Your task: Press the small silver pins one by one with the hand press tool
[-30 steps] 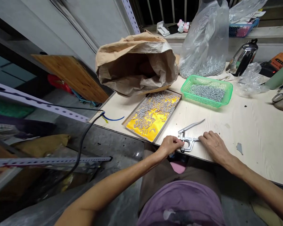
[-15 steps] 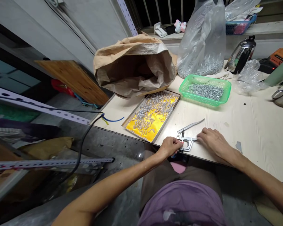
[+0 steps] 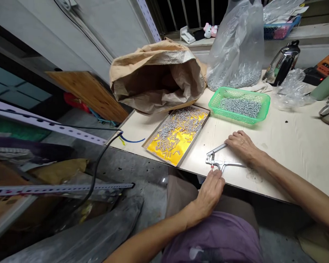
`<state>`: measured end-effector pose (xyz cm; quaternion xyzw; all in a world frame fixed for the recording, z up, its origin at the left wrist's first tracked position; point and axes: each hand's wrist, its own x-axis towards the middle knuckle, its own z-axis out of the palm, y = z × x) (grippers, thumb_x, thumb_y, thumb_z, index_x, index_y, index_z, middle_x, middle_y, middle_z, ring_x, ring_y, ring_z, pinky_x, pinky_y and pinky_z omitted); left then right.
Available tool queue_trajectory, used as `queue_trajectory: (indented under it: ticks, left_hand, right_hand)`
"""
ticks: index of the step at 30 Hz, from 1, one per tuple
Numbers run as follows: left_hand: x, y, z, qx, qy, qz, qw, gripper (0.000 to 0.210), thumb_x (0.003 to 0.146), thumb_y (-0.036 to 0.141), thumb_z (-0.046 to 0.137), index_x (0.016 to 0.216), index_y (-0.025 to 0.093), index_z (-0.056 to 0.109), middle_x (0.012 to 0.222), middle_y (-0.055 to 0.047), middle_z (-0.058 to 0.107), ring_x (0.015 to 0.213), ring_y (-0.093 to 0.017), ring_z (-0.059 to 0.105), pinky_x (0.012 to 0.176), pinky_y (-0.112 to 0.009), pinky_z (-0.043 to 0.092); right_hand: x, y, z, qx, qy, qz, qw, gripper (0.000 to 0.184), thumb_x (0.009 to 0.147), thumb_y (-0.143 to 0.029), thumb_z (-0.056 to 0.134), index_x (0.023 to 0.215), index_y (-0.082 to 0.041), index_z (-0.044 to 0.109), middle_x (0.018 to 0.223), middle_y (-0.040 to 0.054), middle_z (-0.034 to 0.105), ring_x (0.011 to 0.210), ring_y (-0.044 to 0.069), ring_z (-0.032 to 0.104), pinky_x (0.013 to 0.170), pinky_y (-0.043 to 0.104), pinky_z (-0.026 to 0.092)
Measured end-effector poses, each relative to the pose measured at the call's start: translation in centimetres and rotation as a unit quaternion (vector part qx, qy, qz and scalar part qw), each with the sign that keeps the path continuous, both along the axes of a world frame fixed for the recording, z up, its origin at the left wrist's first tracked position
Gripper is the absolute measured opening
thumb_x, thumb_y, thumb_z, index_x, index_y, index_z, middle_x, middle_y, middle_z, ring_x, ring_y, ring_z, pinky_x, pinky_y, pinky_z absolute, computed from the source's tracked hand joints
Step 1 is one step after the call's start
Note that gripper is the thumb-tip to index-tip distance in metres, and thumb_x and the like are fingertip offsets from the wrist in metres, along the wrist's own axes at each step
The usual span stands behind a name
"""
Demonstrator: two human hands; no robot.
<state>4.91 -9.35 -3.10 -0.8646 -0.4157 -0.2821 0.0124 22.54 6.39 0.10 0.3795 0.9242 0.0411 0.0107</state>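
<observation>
At the near edge of the table (image 3: 296, 157), just right of the shallow tray (image 3: 181, 143) of small metal pieces, a metal hand tool (image 3: 218, 163) lies with its spring-loaded head to the left and its handles to the right. The person's left hand (image 3: 210, 189) grasps the near side of its curved frame with the fingers, just beside a red-tipped part. The right hand (image 3: 241, 146) curls its fingers over the end of the upper lever (image 3: 218, 148), while the lower handle (image 3: 235, 164) runs toward that wrist; whether the palm touches it cannot be told. The step in hand seems to be steadying the tool and working its lever. The next move probably calls for a firm left hold and even right-hand pressure bringing lever and handle together.
</observation>
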Motion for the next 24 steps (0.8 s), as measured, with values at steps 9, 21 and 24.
queue_trajectory:
  ticks: [9,21,24]
  left_hand:
    - [-0.8,0.7,1.2,-0.121,-0.093,-0.008,0.988,0.014,0.091,0.014,0.043,0.091,0.015,0.057,0.099,-0.011,0.067,0.097,-0.019,0.064,0.089,-0.034,0.052]
    - [-2.6,5.8,4.3,-0.535,-0.197,0.232,0.788,0.022,0.074,0.031,0.058,0.063,0.013,0.063,0.048,0.004,0.053,0.049,-0.010,0.050,0.052,-0.020,0.035]
    - [-2.5,5.8,4.3,-0.569,-0.178,0.230,0.769,0.025,0.076,0.031,0.055,0.061,0.013,0.062,0.039,0.006,0.045,0.042,-0.009,0.044,0.048,-0.020,0.030]
  right_hand:
    - [-0.1,2.5,-0.1,0.005,0.008,0.055,0.998,0.017,0.089,-0.015,0.050,0.077,-0.020,0.060,0.076,0.0026,0.062,0.075,0.018,0.046,0.074,0.031,0.025]
    - [-1.2,1.2,0.9,-0.031,-0.051,-0.001,0.998,0.017,0.092,-0.016,0.046,0.084,-0.019,0.061,0.083,0.0069,0.064,0.086,0.021,0.049,0.069,0.032,0.028]
    - [-1.2,1.0,1.0,-0.032,-0.046,-0.003,0.998,0.019,0.092,-0.015,0.044,0.083,-0.018,0.060,0.084,0.0071,0.064,0.086,0.021,0.049,0.068,0.031,0.028]
